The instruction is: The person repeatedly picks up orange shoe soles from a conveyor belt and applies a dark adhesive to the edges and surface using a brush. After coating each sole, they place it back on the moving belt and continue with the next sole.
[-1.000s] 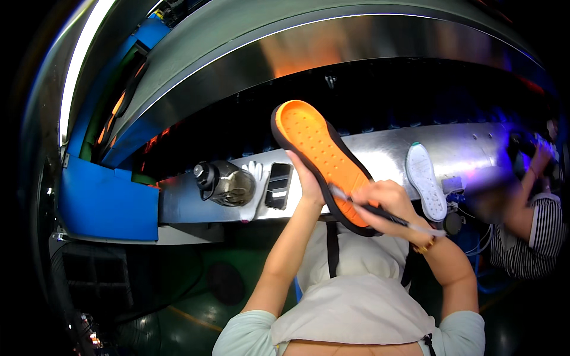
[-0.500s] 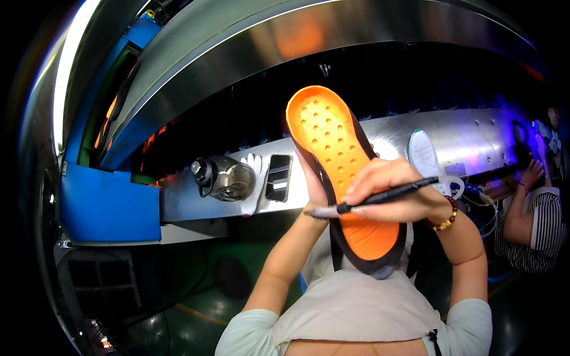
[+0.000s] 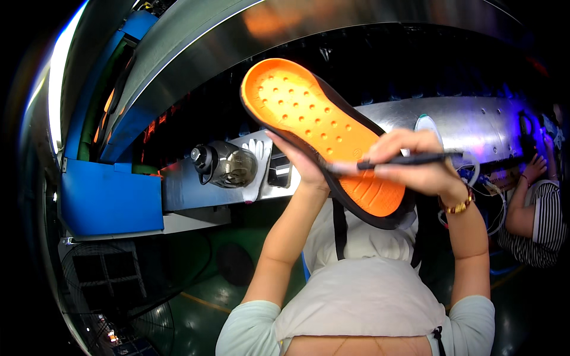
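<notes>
An orange shoe sole [image 3: 314, 121] with a black rim is tilted, its dimpled inner side facing up and its wider dimpled end pointing far left. My left hand [image 3: 301, 161] grips it from beneath along its left edge, the fingers mostly hidden. My right hand [image 3: 418, 172] is closed round a black-handled brush [image 3: 409, 159], held nearly level across the sole. The brush's pale, blurred bristles are at the sole's left edge, close to my left hand. From the handle's rear end a clear tube [image 3: 477, 171] curves away.
On the metal bench [image 3: 463, 121] stand a dark see-through bottle [image 3: 231, 165], a white glove [image 3: 256, 169] and a phone [image 3: 279, 170]. A white sole [image 3: 428, 125] lies partly behind my right hand. Another person in striped clothing [image 3: 543, 213] works at the far right. A fan [image 3: 113, 279] stands lower left.
The orange sole has turned anticlockwise, its far end swinging left and its near end lifting right. My left hand has moved left with it. The brush stays across the sole, slightly higher.
</notes>
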Tool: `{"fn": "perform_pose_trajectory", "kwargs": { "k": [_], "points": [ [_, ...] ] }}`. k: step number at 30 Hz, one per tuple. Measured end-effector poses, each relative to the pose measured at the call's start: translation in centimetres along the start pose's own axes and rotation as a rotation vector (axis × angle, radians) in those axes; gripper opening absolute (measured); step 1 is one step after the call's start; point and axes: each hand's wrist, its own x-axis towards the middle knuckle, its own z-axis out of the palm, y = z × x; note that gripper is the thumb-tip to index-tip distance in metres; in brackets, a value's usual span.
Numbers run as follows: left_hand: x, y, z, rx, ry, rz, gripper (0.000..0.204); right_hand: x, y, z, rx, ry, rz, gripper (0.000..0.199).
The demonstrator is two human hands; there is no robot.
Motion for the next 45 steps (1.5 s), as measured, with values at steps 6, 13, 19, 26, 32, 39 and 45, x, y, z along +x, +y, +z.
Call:
{"fn": "perform_pose_trajectory", "kwargs": {
  "k": [6,13,19,26,32,39,45],
  "points": [
    [0.9,1.8,-0.1,0.035,-0.018,0.099,0.085,-0.9,-0.6,-0.8,0.106,0.060,0.167,0.013],
    [1.0,3.8,1.3,0.088,-0.056,0.149,0.074,-3.2,-0.8,-1.3,0.200,-0.059,0.137,0.019],
    [2.2,5.4,0.9,0.101,-0.098,0.150,0.086,-3.7,-0.7,-1.5,-0.069,-0.224,-0.014,0.017],
    [0.6,5.9,4.0,-0.393,-0.600,-0.037,0.079,-2.6,-0.4,-0.5,0.681,0.134,0.152,0.018],
    [-4.0,2.2,2.1,-0.082,-0.318,0.016,0.076,-2.8,-1.2,3.2,0.414,0.206,0.115,0.016],
    [-3.3,3.3,2.6,-0.332,-0.269,0.008,0.048,-2.5,-2.5,4.4,0.088,0.071,-0.103,0.020],
    [-2.9,3.8,3.2,-0.248,-0.174,-0.042,0.039,-0.7,-1.9,1.4,0.074,0.014,-0.048,0.018]
  ]
}}
